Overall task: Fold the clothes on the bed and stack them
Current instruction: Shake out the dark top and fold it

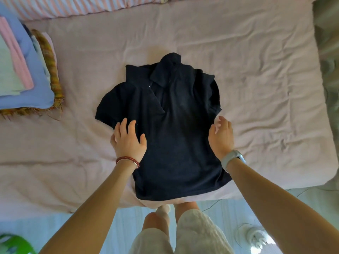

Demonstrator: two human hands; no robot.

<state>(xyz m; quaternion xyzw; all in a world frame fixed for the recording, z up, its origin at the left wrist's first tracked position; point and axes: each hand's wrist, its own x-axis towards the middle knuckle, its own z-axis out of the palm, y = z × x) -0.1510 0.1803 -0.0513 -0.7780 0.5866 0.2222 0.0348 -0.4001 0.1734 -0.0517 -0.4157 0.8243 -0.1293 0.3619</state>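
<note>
- a dark navy polo shirt [172, 129] lies spread on the pink bed [256, 88], collar away from the person.
- left hand [129, 141] rests flat on the shirt's left edge, fingers spread.
- right hand [221, 137], fingers relaxed, is at the shirt's right edge.
- a stack of folded clothes [22, 77] sits far left.

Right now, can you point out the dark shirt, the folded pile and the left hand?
dark shirt [176, 143]: head view, on the middle of its body.
folded pile [33, 92]: head view, on the blue piece.
left hand [129, 142]: head view, on its back, resting on the shirt.
</note>
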